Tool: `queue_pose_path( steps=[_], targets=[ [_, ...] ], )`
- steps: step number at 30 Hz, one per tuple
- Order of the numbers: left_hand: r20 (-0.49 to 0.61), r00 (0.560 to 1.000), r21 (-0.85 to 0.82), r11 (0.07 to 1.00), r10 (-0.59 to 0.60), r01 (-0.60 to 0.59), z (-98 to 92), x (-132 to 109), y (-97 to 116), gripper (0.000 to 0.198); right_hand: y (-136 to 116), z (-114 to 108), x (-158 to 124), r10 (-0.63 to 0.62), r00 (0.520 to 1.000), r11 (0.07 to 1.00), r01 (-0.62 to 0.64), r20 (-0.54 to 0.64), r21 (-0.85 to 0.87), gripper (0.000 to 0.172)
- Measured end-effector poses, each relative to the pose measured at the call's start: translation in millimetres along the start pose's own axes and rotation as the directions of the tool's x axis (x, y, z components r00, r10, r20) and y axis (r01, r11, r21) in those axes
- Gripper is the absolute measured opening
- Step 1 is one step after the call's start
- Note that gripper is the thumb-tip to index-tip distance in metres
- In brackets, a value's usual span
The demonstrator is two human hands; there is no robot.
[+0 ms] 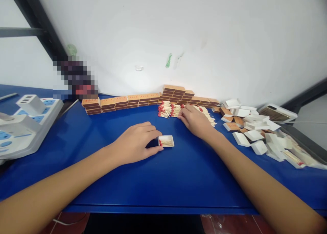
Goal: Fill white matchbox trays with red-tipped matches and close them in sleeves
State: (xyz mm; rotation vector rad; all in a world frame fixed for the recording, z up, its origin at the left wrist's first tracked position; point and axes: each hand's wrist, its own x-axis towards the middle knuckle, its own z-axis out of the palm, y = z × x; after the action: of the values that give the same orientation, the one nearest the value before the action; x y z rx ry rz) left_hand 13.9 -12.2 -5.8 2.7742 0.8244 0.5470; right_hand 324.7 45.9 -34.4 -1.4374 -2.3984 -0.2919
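Note:
My left hand (139, 141) grips the left end of a small white matchbox tray (170, 138) between thumb and fingers. Several red-tipped matches (166, 143) lie inside it along the near side. My right hand (192, 119) is at a loose heap of matches (165, 108) further back, its fingers bent and drawn together among the sticks. Whatever the right fingertips pinch is hidden from view. The heap spreads out on both sides of that hand, with red heads mostly to the left.
Stacked orange-brown matchboxes (127, 101) line the white wall (194, 39). White trays and box sleeves (255, 121) lie jumbled on the right of the blue table (153, 186), one tray (293, 158) holding matches. A white power strip (33, 125) with plugs stands at left.

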Motion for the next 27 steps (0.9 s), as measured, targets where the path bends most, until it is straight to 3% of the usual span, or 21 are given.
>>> queue_pose_path(
  steps=[27],
  targets=[
    [-0.006,1.000,0.013,1.000,0.001,-0.001,-0.2,0,-1,0.024,-15,1,3,-0.005,1.000,0.996,0.004,0.005,0.084,0.025]
  ],
)
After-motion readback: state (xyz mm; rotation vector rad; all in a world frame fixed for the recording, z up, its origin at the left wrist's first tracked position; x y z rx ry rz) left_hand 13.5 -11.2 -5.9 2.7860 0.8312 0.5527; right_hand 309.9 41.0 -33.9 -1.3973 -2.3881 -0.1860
